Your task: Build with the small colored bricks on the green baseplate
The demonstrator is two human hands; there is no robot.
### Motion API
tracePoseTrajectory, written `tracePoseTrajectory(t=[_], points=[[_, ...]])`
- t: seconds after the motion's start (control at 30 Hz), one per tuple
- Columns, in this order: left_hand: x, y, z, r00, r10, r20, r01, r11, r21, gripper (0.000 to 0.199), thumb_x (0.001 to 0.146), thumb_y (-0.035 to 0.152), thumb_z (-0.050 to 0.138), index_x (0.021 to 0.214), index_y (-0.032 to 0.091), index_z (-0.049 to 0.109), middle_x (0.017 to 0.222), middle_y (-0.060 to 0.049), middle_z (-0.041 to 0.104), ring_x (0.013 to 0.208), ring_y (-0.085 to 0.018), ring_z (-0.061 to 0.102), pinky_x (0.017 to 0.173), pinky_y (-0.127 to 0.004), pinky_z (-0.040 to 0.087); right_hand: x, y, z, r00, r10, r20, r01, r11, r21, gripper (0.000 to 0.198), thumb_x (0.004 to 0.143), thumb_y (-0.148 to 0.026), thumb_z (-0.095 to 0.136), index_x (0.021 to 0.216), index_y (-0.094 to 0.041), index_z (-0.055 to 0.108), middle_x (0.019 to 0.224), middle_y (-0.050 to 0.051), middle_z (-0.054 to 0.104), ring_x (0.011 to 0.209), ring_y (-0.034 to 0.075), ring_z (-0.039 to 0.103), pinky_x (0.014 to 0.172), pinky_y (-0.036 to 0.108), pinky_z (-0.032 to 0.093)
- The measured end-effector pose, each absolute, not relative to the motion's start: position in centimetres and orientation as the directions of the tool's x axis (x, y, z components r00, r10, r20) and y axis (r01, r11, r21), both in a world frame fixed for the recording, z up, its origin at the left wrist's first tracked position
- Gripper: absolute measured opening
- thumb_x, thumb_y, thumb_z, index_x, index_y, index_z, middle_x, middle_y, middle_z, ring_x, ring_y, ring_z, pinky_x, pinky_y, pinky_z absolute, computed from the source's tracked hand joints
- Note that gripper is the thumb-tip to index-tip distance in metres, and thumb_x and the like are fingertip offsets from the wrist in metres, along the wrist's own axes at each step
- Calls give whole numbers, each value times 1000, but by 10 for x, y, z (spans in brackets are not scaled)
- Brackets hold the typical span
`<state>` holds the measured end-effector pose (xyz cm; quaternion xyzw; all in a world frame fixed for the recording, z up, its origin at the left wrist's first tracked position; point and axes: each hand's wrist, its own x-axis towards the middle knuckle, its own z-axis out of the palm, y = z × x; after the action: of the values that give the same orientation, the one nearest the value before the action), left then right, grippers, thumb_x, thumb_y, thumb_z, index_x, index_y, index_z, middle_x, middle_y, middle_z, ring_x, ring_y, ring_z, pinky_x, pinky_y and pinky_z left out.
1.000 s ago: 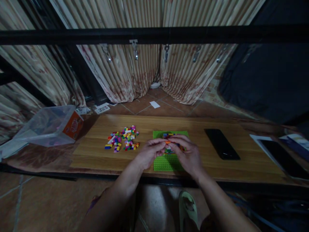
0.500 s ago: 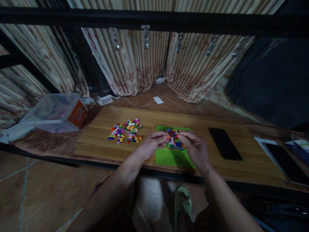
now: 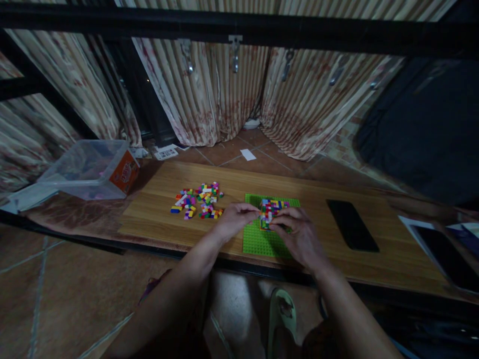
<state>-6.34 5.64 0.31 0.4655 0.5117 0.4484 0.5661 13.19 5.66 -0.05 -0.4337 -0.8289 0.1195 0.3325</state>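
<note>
A green studded baseplate (image 3: 258,242) lies on the wooden board, bearing a low block of toy bricks (image 3: 266,218) in many colours. At the block's left edge is my left hand (image 3: 235,219), thumb and forefinger pinched on a small orange brick (image 3: 259,213) that shows only partly. My right hand (image 3: 299,232) reaches over the block from the right. Its fingers are closed together, the tips down at the middle of the block; whatever they grip is hidden. The hand covers the block's right part.
Loose bricks (image 3: 207,199) lie in piles on the left of the wooden board (image 3: 149,219). Farther left stands a clear plastic box (image 3: 86,169) with an orange label. A black phone-like slab (image 3: 352,225) lies right of the baseplate, and a dark tablet (image 3: 447,254) near the right edge.
My right hand has moved left and down onto the block's middle; the orange brick it pinched no longer shows. My left hand stays at the block's left edge. The camera view shifted slightly.
</note>
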Motion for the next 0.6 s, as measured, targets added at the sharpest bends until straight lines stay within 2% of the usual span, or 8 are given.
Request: tracePoseTrajectory(t=[0.3, 0.6], points=[[-63, 56, 1, 96, 978, -186, -67, 193, 979, 12, 67, 21, 68, 76, 14, 71, 60, 2, 62, 54, -7, 51, 53, -20, 39, 129, 58, -6, -407, 783, 471, 650, 610, -453, 8, 83, -24, 65, 78, -24, 71, 90, 3, 66, 89, 21, 57, 81, 38, 46], [-66, 56, -5, 123, 976, -179, -71, 189, 979, 12, 65, 14, 65, 77, 14, 68, 58, 2, 61, 52, -7, 52, 51, -19, 38, 130, 52, -21, -413, 710, 570, 683, 656, -321, 16, 89, -27, 58, 79, -23, 69, 87, 4, 66, 81, 20, 57, 75, 36, 47]])
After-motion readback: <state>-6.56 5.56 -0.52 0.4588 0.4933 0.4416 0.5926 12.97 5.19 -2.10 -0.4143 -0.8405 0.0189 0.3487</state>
